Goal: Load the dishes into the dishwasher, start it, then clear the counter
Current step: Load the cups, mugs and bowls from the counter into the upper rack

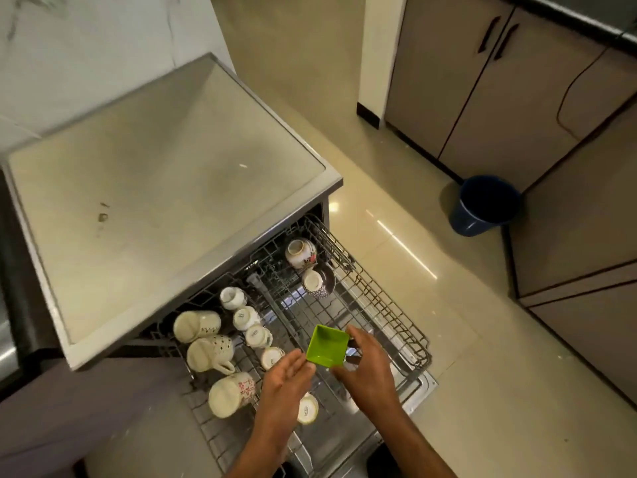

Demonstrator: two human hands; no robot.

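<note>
Cups in rack [379,305], pulled out of dishwasher under tabletop [165,188]: nine pale ones lying mouth-down or on their sides, seven at left [210,353], two at back right [300,252]. One dark bowl [327,278] beside back pair. One green square bowl [326,346], tilted, above rack's middle. Right hand [365,363] gripping bowl's right side, thumb beneath. Left hand [287,377] flat, fingers straight, fingertips touching bowl's lower left corner. One blue bucket [484,204] on floor.

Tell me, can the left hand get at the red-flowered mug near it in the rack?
Probably yes: the left hand is open, holds nothing, and the red-flowered mug lies beside it in the rack, uncovered.
</note>
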